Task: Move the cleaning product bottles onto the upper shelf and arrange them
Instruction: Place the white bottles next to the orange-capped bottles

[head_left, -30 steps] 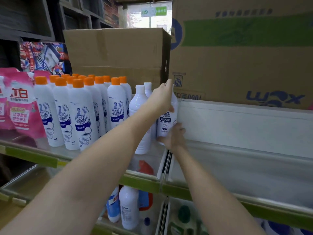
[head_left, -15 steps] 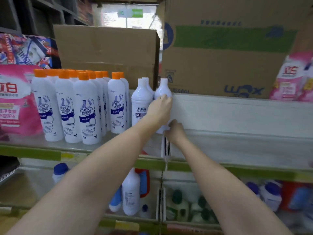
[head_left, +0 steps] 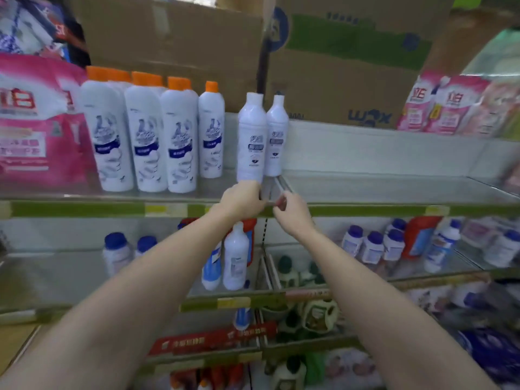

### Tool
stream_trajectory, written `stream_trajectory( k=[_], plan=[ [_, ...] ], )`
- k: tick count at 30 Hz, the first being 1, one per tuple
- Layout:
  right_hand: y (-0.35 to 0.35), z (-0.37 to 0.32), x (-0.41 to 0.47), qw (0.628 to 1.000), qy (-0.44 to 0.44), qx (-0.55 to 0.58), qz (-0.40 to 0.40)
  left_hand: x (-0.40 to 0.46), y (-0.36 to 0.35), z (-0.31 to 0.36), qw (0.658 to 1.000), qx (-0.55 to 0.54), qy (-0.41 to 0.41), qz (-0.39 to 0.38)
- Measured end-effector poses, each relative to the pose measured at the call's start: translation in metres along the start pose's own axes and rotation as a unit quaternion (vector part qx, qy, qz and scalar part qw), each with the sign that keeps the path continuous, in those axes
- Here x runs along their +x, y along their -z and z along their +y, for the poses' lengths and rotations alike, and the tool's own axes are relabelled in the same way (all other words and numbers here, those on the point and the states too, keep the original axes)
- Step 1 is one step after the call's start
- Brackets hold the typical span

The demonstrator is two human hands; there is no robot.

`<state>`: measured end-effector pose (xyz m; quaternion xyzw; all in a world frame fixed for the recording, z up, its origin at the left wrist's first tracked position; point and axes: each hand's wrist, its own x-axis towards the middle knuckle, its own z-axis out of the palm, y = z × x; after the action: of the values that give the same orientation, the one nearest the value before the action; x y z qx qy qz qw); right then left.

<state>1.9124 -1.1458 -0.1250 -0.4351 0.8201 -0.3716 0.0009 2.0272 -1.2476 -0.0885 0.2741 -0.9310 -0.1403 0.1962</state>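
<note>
Setting: shop shelving with green-edged glass shelves; cardboard boxes (head_left: 337, 80) stand at the far back.
Upper shelf (head_left: 365, 187): two white-capped cleaner bottles stand upright and touching at its middle, the nearer bottle (head_left: 251, 139) left of the farther bottle (head_left: 277, 139).
Orange-capped bottles (head_left: 146, 136): rows of them stand left of that pair, apart from it.
Pink pouches (head_left: 33, 122): far left, with more at the far right.
My left hand (head_left: 242, 201): at the shelf's front edge just under the nearer bottle, fingers curled; I cannot tell whether it grips anything.
My right hand (head_left: 292, 212): just beside it, fingers loosely curled, holding nothing.
Lower shelf (head_left: 70, 266): a white bottle (head_left: 235, 257) and blue-capped bottles (head_left: 374, 246).
</note>
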Motion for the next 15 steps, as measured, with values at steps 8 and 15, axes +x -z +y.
stream_trajectory(
  k=[8, 15],
  plan=[
    [-0.095, -0.001, -0.078, 0.987, -0.004, -0.070, -0.141, -0.113, -0.054, -0.090, 0.989, 0.058, 0.072, -0.117],
    [-0.135, 0.017, -0.118, 0.979, -0.018, -0.088, -0.182, -0.154, -0.089, -0.117, 0.986, 0.068, 0.076, -0.132]
  ],
)
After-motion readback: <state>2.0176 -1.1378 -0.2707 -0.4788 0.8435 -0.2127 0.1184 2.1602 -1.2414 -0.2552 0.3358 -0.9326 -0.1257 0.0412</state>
